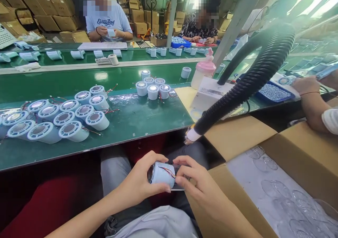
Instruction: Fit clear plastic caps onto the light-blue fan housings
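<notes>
Over my lap, my left hand (148,176) is wrapped round a light blue cylindrical housing (161,175) lying on its side, thumb below and fingers above. Thin red and dark wires (169,171) run along the housing to its right end. There the fingertips of my right hand (191,178) are bent together on the wire ends, close against the housing. What lies behind those fingers is partly hidden. On the bench to the left stand several similar housings (70,130) with dark round tops and loose wires. A smaller group of housings (153,91) stands farther back.
A black flexible hose (237,86) hangs down just right of my hands. An open cardboard box (248,188) with clear plastic discs is at the right. A pink-lidded bottle (202,72) stands on the bench (132,114). Two people sit opposite; another person's hand (306,86) is at the right.
</notes>
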A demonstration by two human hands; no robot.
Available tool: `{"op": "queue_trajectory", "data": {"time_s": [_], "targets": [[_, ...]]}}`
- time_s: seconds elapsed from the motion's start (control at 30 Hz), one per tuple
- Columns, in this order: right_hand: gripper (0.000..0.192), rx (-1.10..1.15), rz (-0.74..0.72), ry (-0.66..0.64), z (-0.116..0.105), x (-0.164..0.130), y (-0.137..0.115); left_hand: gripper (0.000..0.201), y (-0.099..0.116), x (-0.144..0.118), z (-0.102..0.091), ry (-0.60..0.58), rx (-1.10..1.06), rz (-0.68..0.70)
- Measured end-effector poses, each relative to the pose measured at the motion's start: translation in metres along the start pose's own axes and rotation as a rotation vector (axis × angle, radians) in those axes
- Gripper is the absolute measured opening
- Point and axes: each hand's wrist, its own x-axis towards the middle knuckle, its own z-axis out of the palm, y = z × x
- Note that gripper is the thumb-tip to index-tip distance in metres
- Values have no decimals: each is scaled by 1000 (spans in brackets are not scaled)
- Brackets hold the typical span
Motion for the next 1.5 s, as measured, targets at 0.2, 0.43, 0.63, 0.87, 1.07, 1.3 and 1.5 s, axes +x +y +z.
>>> {"op": "queue_trajectory", "data": {"time_s": [0.2,0.43,0.63,0.87,1.07,1.3,1.5], "targets": [[30,188,103,80,0,3,-1,65,-19,6,8,0,10,97],[33,494,175,145,-5,4,11,68,-20,2,12,-163,-334,5],[38,95,-147,55,-5,-11,21,66,-20,-4,14,-181,-792,-169],[38,249,-54,6,-4,-17,21,79,-14,-10,3,-184,-493,-110],[39,422,98,-41,-6,-17,14,77,-11,-14,-2,-179,-310,-27],[34,623,199,-76,-6,-15,9,77,-10,-14,-4,-159,-175,31],[35,786,274,-85,-4,-11,4,76,-9,-13,-6,-173,-129,76]]}}
